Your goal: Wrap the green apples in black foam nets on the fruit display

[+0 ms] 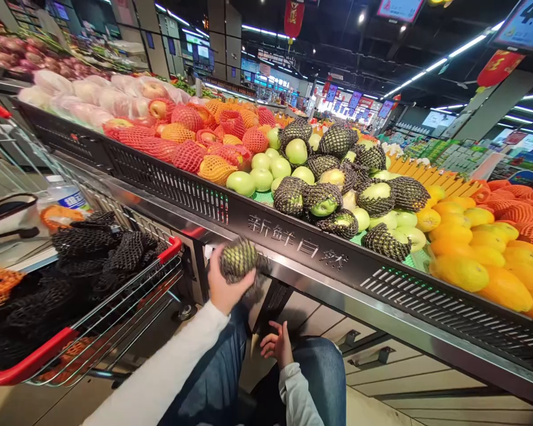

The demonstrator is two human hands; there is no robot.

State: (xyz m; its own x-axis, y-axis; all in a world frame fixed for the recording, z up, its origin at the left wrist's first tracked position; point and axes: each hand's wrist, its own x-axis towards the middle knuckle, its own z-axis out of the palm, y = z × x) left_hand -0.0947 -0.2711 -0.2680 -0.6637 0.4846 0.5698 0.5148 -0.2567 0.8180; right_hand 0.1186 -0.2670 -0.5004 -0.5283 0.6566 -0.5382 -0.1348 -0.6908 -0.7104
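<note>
My left hand (222, 291) is closed around a green apple in a black foam net (238, 259), held just in front of the display's metal edge. Part of the net at its right side is smeared by motion. Lower down, over my knees, my right hand (279, 345) has its fingers apart and holds nothing. On the display above lie bare green apples (262, 178) and others in black nets (323, 200). A shopping cart (173, 251) at the left carries a heap of black foam nets (111, 254).
A black slotted rail (293, 234) fronts the fruit display. Apples in red and yellow nets (177, 133) lie left of the green ones, and oranges (466, 254) lie right. A bottle (64, 192) stands in the cart. Wooden cabinet panels (395, 364) sit under the display.
</note>
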